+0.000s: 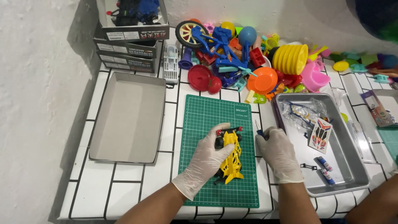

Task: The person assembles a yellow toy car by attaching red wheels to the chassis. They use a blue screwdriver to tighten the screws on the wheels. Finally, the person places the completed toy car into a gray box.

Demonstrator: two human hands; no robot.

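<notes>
Head view: on the green cutting mat (207, 124), the left hand (206, 159) clasps the yellow toy car chassis (232, 159) while the right hand (278, 151) grips what seems a small screwdriver (258, 127), best kept upright.

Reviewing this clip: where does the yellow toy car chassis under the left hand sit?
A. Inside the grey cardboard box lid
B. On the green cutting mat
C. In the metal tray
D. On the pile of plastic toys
B: the left hand holds the yellow toy car chassis down on the green cutting mat, between the grey cardboard box lid and the metal tray.
</notes>
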